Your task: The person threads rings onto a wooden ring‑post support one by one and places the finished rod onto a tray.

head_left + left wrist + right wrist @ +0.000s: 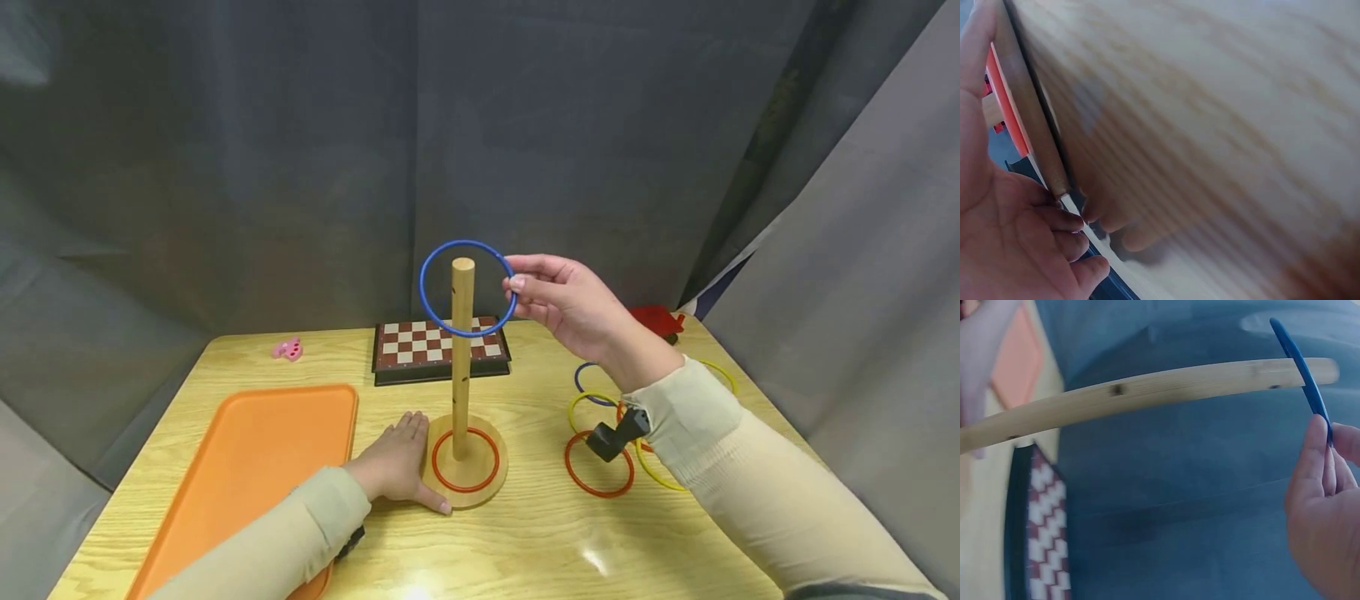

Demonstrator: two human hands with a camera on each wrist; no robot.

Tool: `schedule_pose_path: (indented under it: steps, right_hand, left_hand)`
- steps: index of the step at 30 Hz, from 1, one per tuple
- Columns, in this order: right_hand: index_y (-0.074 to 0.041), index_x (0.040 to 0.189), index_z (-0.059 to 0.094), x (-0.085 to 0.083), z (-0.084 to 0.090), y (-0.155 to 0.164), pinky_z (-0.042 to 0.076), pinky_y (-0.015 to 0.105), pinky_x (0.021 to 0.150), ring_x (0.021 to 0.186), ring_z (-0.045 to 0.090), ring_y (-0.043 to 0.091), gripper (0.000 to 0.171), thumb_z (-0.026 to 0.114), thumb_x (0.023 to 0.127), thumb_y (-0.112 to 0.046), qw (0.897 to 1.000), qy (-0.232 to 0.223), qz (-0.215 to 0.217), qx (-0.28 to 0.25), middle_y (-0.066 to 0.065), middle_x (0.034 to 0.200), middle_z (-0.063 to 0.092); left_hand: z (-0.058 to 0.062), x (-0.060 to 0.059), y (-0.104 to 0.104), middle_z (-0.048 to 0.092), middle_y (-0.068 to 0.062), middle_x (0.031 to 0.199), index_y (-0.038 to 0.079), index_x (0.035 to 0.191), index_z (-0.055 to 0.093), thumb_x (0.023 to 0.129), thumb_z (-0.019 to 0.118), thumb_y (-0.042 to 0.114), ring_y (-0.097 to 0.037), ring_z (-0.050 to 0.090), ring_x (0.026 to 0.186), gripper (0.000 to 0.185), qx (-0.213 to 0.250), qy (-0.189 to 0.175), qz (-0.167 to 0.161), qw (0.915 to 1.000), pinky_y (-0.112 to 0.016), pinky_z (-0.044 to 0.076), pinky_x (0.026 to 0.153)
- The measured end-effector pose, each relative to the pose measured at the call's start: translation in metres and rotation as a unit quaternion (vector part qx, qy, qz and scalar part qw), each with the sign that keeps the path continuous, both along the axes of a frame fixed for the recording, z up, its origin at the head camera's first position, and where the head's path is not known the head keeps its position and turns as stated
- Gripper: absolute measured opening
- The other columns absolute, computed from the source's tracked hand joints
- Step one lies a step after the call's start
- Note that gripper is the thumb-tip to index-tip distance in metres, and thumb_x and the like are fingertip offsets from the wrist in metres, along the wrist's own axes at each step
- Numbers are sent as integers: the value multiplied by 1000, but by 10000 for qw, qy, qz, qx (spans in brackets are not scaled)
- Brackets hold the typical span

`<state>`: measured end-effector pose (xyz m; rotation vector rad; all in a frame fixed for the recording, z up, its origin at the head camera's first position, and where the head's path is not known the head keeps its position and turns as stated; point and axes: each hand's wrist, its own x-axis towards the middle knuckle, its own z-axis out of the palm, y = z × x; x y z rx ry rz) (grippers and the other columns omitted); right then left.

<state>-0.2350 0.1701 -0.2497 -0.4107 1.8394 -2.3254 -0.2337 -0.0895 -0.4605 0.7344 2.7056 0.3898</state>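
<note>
The right hand (570,308) pinches the blue ring (467,288) at its rim, already encircling the peg (462,358) top just beside the fingertips, while the left hand (397,468) presses flat against the base (487,492); releasing seems next.

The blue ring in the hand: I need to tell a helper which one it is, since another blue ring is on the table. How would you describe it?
Find the wooden peg stand in the middle of the table. At the peg's top, the right hand pinches the blue ring. It is the only ring in the air; the other loose rings lie flat on the table, and a red ring sits on the base.
</note>
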Motion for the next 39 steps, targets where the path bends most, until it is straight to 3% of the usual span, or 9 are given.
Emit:
schedule_pose_path:
  steps: [8,14,22,25,28,32,39]
  right_hand:
    - [9,130,62,-10,-54,-7,58,26,82,84,67,14,28,56,102,6,9963,-367,81,776,4,98,70]
    - [12,134,59,-14,-103,-4,58,30,86,86,65,13,32,58,102,4,9882,-673,16,1378,5,97,67]
    - [13,135,58,-10,-154,-1,58,38,92,92,66,16,35,60,102,2,9776,-978,20,1864,13,102,65]
    - [14,135,58,-9,-168,0,58,41,92,87,66,15,35,61,102,2,9738,-1099,-44,1992,18,104,66]
    - [15,135,57,-7,-177,0,59,36,87,83,66,13,36,61,102,3,9704,-1179,-71,2107,21,107,67]
    - [14,134,58,-5,-186,-2,60,29,80,82,66,12,33,60,102,4,9685,-1263,-65,2146,20,106,67]
    - [14,131,60,-5,-199,-6,59,26,75,79,66,11,31,59,101,5,9666,-1328,7,2194,14,102,69]
  left_hand:
    - [7,-4,-3,24,-30,164,-13,158,25,65,88,71,-43,18,154,140,-95,119,7,9999,-53,22,123]
    - [6,-3,-3,23,-30,164,-13,158,24,65,86,72,-43,17,154,141,-94,71,-19,9999,-54,22,123]
    - [9,-2,-3,24,-30,164,-13,158,25,64,87,72,-43,17,154,141,-95,118,50,9999,-54,21,123]
    - [9,-1,-3,24,-30,164,-13,158,25,64,87,72,-43,17,154,141,-84,96,62,9999,-54,21,123]
    - [9,0,-3,23,-30,164,-12,158,25,64,88,71,-42,17,154,141,-57,73,79,9999,-54,21,123]
    - [9,-1,-3,23,-29,165,-12,158,24,64,88,71,-42,17,154,141,-65,47,102,9999,-53,21,123]
    - [7,-1,-4,23,-29,165,-12,158,24,64,88,71,-42,17,154,142,-55,56,121,9999,-53,20,123]
